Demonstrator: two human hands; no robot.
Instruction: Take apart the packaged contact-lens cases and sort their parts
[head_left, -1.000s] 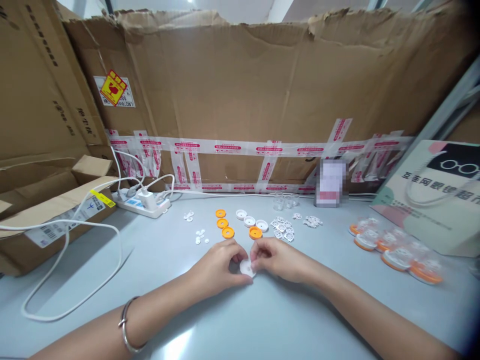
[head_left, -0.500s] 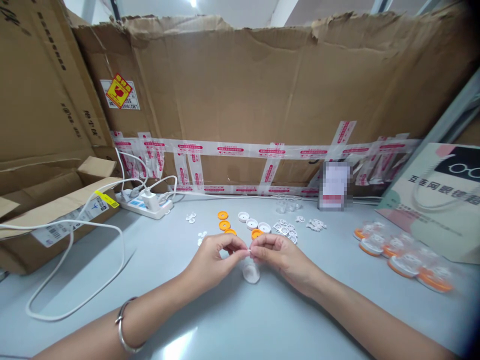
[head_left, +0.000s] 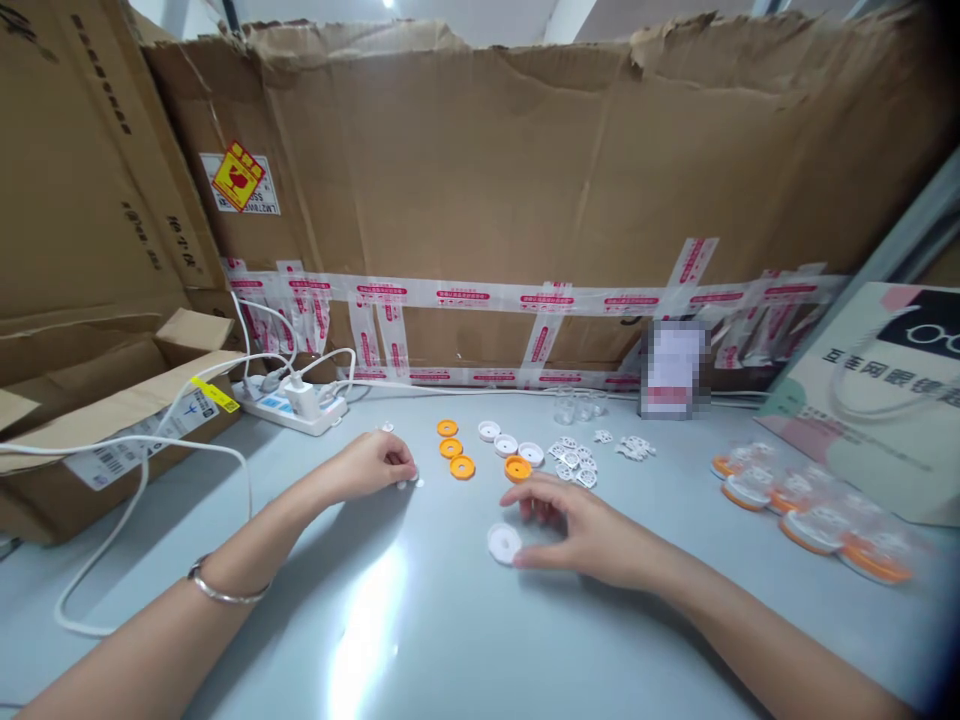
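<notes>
Having parted, left hand (head_left: 373,465) curled at white pieces (head_left: 403,485), grip unclear; right hand (head_left: 589,528) spread, empty, beside white disc (head_left: 504,543)

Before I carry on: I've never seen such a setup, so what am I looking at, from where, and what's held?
There is no machine: these are a person's two bare hands, seen from a camera worn on the head, looking forward and down. The left hand is at some small white pieces; whether it grips one is hidden. The right hand is open beside a white disc that lies on the table. Beyond lie orange rings, white round parts and clear cups. At the right sit orange and white pieces with clear tops.
</notes>
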